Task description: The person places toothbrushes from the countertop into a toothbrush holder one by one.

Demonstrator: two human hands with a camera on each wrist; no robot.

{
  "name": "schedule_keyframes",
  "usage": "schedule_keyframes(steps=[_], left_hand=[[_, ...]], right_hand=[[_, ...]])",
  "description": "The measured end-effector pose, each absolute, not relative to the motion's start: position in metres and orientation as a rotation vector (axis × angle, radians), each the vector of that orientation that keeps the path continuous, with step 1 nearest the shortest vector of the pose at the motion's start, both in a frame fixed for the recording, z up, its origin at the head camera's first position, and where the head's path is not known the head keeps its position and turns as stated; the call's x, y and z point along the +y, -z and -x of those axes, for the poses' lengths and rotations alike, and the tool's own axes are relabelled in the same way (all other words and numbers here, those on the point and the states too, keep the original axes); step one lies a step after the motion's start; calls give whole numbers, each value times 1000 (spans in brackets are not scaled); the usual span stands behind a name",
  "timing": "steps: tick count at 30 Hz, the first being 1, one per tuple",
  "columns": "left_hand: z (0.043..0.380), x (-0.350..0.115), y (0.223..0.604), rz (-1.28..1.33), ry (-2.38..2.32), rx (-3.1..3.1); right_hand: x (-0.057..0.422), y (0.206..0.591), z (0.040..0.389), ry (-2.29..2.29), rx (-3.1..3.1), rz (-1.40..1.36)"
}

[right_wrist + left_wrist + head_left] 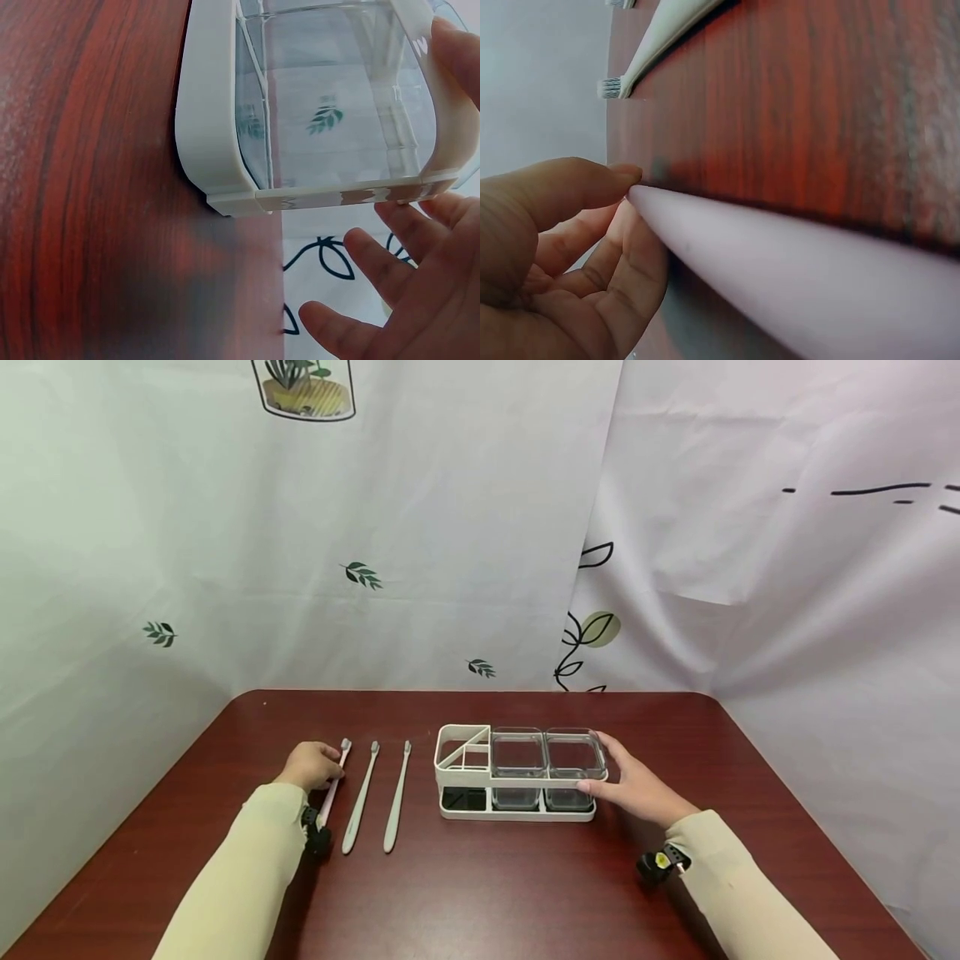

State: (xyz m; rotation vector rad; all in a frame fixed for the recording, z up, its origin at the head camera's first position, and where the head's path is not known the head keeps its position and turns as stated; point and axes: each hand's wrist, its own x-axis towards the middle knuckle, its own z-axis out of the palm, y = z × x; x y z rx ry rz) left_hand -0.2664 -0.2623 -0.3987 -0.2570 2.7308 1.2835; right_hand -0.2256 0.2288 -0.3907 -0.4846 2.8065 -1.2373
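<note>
At the left of the head view, my left hand point(310, 766) pinches a pale pink toothbrush point(328, 802) between thumb and fingers, around its neck. In the left wrist view its thick handle point(780, 259) stretches toward the camera, close over the wood. My right hand point(637, 789) grips the right end of a white toothbrush holder point(465, 781), thumb at the front of the upper rim and fingers at the side. Two clear cups point(519, 756) sit side by side in the holder. To its left are divided slots.
Two pale green toothbrushes, a nearer one point(360, 810) and another point(395, 810), lie between the pink toothbrush and the holder, bristle heads toward the back. The dark red wooden table point(487, 893) ends at a white printed curtain point(450, 527) behind and at both sides.
</note>
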Motion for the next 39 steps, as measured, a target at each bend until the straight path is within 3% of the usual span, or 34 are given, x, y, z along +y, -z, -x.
schedule_keyframes(steps=[39], left_hand=[[259,-235,355,149,-1684,2779]], right_hand=[[228,392,226,1361,2713,471]])
